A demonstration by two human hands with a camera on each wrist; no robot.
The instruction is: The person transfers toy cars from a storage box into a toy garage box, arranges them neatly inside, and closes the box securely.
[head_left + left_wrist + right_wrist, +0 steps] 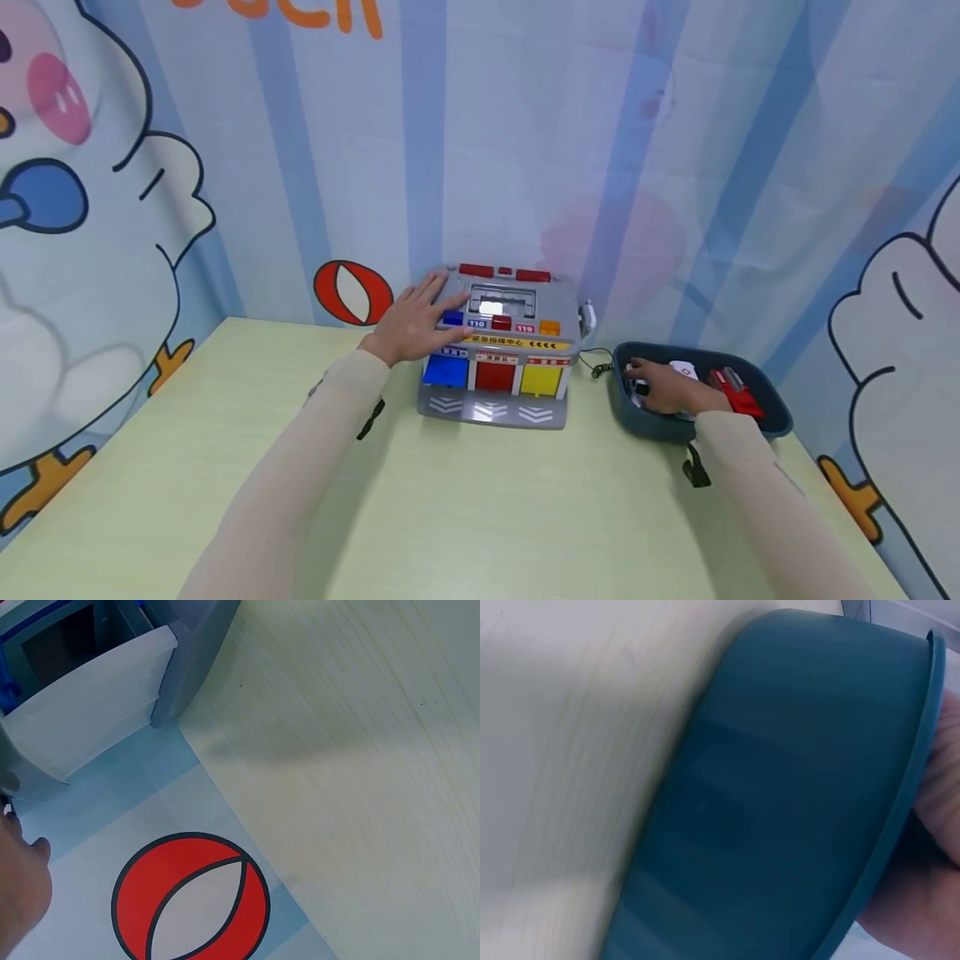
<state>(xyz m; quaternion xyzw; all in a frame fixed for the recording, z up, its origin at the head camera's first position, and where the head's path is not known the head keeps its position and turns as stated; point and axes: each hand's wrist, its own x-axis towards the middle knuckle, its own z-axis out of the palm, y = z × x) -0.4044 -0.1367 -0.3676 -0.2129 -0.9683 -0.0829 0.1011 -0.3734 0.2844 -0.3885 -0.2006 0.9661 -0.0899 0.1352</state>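
Observation:
A grey toy emergency station (pixel 491 412) with blue, red and yellow garage doors stands on the table near the backdrop. My left hand (pixel 416 325) rests on the left side of its roof, fingers spread. In the left wrist view, a grey-white side wall (pixel 97 705) of the station shows beside a part of that hand. My right hand (pixel 667 387) reaches down into a dark blue bin (pixel 795 787) to the right of the station. Its fingers are at a small white and dark item (pixel 640 389) inside; I cannot tell whether they grip it.
A red toy piece (pixel 738 396) and a white piece (pixel 682 367) also lie in the bin. A coiled black cord (pixel 600 367) runs between station and bin, below a white handset (pixel 588 319) on the station's side. A printed cloth backdrop (pixel 510 150) hangs behind the table (pixel 480 508).

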